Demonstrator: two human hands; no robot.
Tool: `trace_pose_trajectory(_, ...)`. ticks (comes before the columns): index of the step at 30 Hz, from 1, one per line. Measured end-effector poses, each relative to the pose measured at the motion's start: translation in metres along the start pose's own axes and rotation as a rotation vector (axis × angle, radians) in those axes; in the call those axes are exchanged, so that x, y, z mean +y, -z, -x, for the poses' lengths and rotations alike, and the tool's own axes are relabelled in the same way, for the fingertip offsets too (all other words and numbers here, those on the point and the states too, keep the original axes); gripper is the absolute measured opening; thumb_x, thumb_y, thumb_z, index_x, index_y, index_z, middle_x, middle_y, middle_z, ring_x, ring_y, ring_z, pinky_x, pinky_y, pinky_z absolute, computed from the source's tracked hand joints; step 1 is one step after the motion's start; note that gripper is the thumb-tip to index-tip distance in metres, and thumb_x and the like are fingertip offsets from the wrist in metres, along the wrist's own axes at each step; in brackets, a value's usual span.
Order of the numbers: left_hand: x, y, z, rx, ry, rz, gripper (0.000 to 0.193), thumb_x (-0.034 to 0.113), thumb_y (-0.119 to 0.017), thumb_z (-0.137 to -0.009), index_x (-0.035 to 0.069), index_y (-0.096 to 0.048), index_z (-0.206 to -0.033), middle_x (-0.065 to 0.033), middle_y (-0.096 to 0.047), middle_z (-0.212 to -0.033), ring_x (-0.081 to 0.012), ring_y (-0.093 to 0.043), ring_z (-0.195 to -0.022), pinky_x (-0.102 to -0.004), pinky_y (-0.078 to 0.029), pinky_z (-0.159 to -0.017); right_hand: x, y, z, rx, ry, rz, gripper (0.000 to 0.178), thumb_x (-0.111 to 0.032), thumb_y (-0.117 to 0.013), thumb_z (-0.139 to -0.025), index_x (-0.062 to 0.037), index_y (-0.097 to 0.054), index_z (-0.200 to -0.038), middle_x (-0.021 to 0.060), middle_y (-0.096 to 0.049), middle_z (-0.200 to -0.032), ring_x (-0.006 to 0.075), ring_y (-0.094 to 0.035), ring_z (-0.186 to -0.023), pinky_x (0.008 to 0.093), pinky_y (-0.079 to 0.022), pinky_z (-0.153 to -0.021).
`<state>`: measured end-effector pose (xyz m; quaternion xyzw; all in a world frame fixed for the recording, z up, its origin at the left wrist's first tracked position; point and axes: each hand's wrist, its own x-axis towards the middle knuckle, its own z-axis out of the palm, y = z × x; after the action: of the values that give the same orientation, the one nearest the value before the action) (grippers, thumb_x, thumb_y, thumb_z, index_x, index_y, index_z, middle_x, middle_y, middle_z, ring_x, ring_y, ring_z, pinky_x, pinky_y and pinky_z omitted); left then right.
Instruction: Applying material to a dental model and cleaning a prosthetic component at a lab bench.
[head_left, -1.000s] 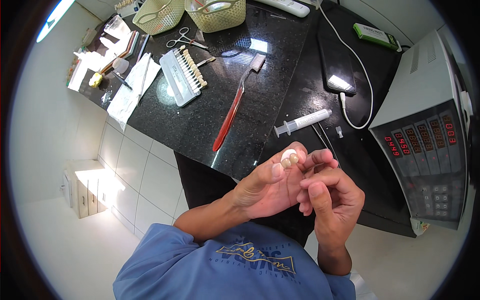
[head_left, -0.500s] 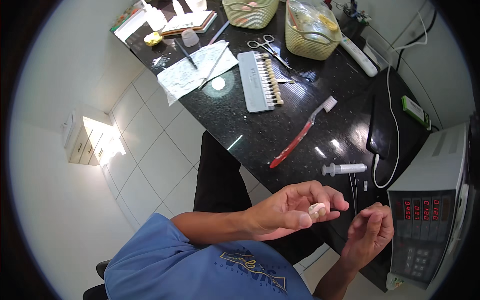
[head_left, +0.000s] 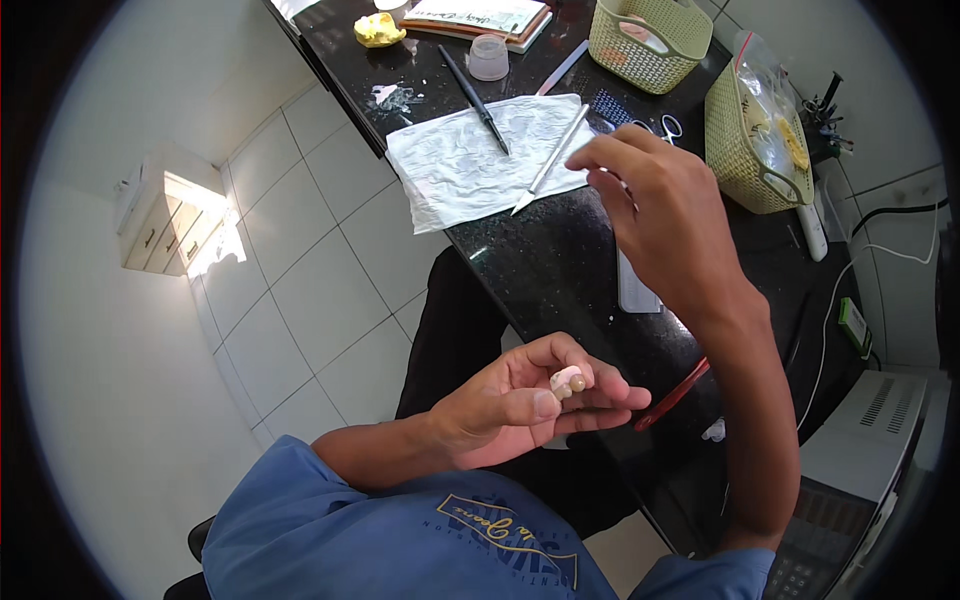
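Note:
Between the thumb and fingers of my left hand [head_left: 500, 410] is a small dental prosthesis [head_left: 567, 381], pinkish white with tooth-coloured crowns. That hand is close to my body, palm up. My right hand [head_left: 668, 215] reaches out over the table, fingers bent and apart, with nothing seen in it. Nearest its fingertips lies a slim brush-like tool [head_left: 552, 160] with a pale pointed end, resting on a crumpled white cloth [head_left: 440, 175]. A black pen [head_left: 472, 98] also lies on the cloth. My right hand and forearm hide most of the grey shade guide [head_left: 637, 290] and part of the red toothbrush [head_left: 672, 395].
Along the far side stand a clear cup [head_left: 489, 58], a yellow lump [head_left: 379, 30], a notebook [head_left: 480, 22] and two woven baskets [head_left: 650, 55]. Scissor-like forceps [head_left: 671, 128] show behind my right hand. A white machine [head_left: 865, 430] stands at the right.
My right hand has moved from beside the machine, up and left over the table toward the cloth. My left hand keeps hold of the dental prosthesis. The view has shifted left.

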<state>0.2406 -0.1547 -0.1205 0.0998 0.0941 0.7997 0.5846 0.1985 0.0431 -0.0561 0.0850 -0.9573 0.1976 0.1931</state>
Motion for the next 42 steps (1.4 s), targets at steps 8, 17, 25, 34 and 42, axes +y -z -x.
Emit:
trace_pose_trajectory(8, 0.022, 0.008, -0.001, 0.042, 0.059, 0.237, 0.024, 0.017, -0.07, -0.084, 0.013, -0.049, -0.095, -0.0113, -0.055, -0.126, -0.0305, -0.041, -0.134, -0.0482, -0.03, -0.114, 0.019, -0.03, -0.03, -0.165, 0.342, 0.343, 0.008, -0.007, -0.061, -0.077, -0.0049, -0.063, -0.084, 0.0084, -0.061, -0.091, 0.0225, -0.061, -0.093, 0.0327, -0.054, -0.076)
trace_pose_trajectory(17, 0.014, 0.015, -0.009, -0.051, 0.083, 0.121, 0.027, 0.027, -0.069, -0.086, 0.018, -0.051, -0.104, -0.01, -0.051, -0.128, -0.0335, -0.035, -0.138, -0.0537, -0.025, -0.115, 0.019, 0.014, -0.002, 0.446, -0.055, -0.164, 0.022, -0.009, -0.059, -0.094, -0.0016, -0.056, -0.114, 0.0111, -0.069, -0.095, 0.0164, -0.068, -0.084, 0.0271, -0.053, -0.073)
trace_pose_trajectory(25, -0.014, -0.005, -0.024, -0.074, 0.174, 0.137, 0.03, 0.028, -0.07, -0.086, 0.016, -0.051, -0.105, -0.0106, -0.05, -0.125, -0.0349, -0.036, -0.137, -0.0543, -0.025, -0.115, -0.043, 0.094, 0.126, 0.583, -0.534, -0.882, 0.061, -0.01, -0.061, -0.091, 0.007, -0.031, -0.141, 0.0114, -0.049, -0.12, 0.0106, -0.049, -0.092, 0.0193, -0.045, -0.073)
trace_pose_trajectory(34, -0.05, -0.018, -0.05, -0.162, -0.025, -0.124, 0.031, 0.023, -0.067, -0.089, 0.015, -0.048, -0.111, -0.0106, -0.045, -0.123, -0.0309, -0.04, -0.132, -0.0505, -0.035, -0.112, -0.09, 0.046, 0.192, 0.846, -0.313, -0.426, 0.033, -0.03, -0.059, -0.095, -0.0003, -0.058, -0.108, 0.0129, -0.057, -0.084, 0.0172, -0.062, -0.064, 0.0251, -0.049, -0.05)
trace_pose_trajectory(42, -0.073, -0.02, -0.074, -0.218, -0.247, -0.108, 0.029, 0.018, -0.068, -0.088, 0.011, -0.05, -0.11, -0.0112, -0.049, -0.116, -0.0253, -0.051, -0.121, -0.0426, -0.048, -0.101, -0.101, 0.039, 0.181, 0.723, -0.284, -0.429, 0.026, -0.006, -0.056, -0.09, 0.0032, -0.043, -0.11, 0.0174, -0.062, -0.084, 0.0223, -0.067, -0.076, 0.0308, -0.056, -0.072)
